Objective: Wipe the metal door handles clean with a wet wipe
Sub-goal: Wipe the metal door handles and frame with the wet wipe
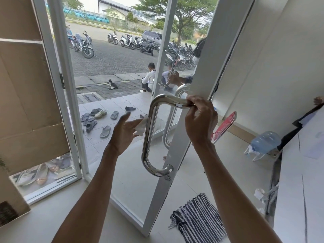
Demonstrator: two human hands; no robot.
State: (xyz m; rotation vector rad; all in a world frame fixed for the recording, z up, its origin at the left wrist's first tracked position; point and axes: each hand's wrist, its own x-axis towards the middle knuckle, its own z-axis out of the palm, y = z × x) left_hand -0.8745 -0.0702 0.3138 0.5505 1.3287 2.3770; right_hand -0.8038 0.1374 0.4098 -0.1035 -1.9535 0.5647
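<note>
A shiny D-shaped metal door handle [146,142] is fixed to the white-framed glass door [177,155], which stands ajar. My right hand [199,118] grips the handle's upper bar near the door frame. My left hand [125,132] holds a crumpled white wet wipe [142,126] pressed against the upper part of the handle's vertical bar, fingers partly spread. A second matching handle [171,120] shows on the door's outer side through the glass.
A second glass door [57,85] stands open at left beside cardboard boxes [22,85]. Sandals [95,118] lie on the tiles outside, where people sit by parked motorcycles. A striped mat [198,218], a water jug [264,142] and a white counter [301,190] are at right.
</note>
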